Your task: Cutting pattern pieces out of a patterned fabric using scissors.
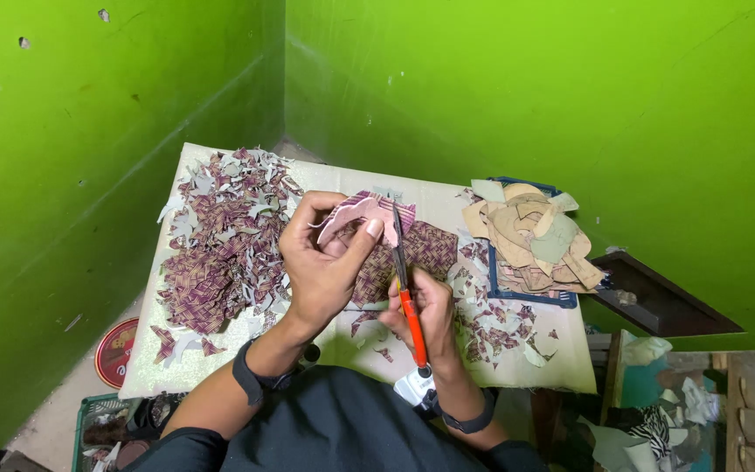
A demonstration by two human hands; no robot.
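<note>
My left hand [323, 262] holds up a curved piece of purple woven-pattern material [367, 211] with a pale pink backing, thumb pressed on its edge. My right hand [430, 310] grips scissors with orange handles [412, 322], the blades [398, 240] pointing up and meeting the right edge of the held piece. Under both hands a larger sheet of the same woven material [430, 249] lies flat on the board.
A pale board [570, 367] serves as the worktop, with a heap of purple and grey offcuts [220, 245] at left. A blue tray [530, 297] at right carries tan and grey cut shapes [530, 232]. Green walls enclose the corner. A red round lid [115, 350] lies lower left.
</note>
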